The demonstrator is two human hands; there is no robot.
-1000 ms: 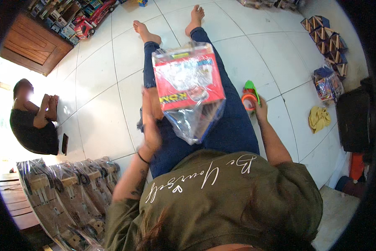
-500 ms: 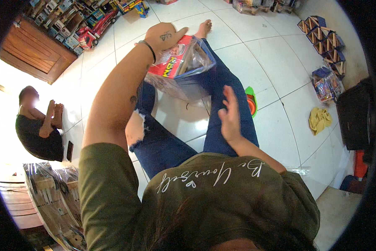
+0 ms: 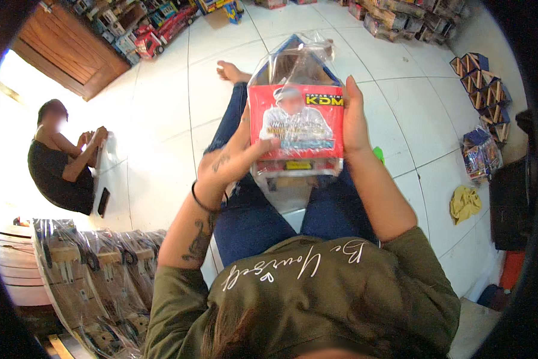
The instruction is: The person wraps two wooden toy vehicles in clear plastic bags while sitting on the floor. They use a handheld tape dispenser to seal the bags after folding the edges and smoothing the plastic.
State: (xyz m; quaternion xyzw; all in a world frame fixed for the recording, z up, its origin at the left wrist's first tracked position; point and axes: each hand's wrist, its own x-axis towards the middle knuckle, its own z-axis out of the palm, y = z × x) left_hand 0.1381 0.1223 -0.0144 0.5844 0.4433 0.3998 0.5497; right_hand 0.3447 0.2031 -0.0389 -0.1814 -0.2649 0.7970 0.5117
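A boxy toy truck [image 3: 296, 128] in clear plastic wrap is held up in front of me, above my lap. Its red printed panel faces me, and a blue pointed frame rises at its far end. My left hand [image 3: 239, 157] grips the left side, thumb laid across the red panel and the other fingers hidden behind. Against the right side presses my right hand [image 3: 355, 125], its fingers running up along the wrap. Loose plastic [image 3: 290, 191] hangs below the toy.
Wrapped wooden toys [image 3: 95, 281] stand near left. Beyond them a person [image 3: 59, 161] sits beside a phone [image 3: 104, 202]. A red toy truck [image 3: 149, 43] is far left. At right are blue triangular frames [image 3: 484, 90], a yellow cloth [image 3: 465, 204] and a black case [image 3: 508, 206].
The toy truck has been lifted closer and turned so its red panel faces me. My left hand moved from its far top to its left side; my right hand came up onto its right side.
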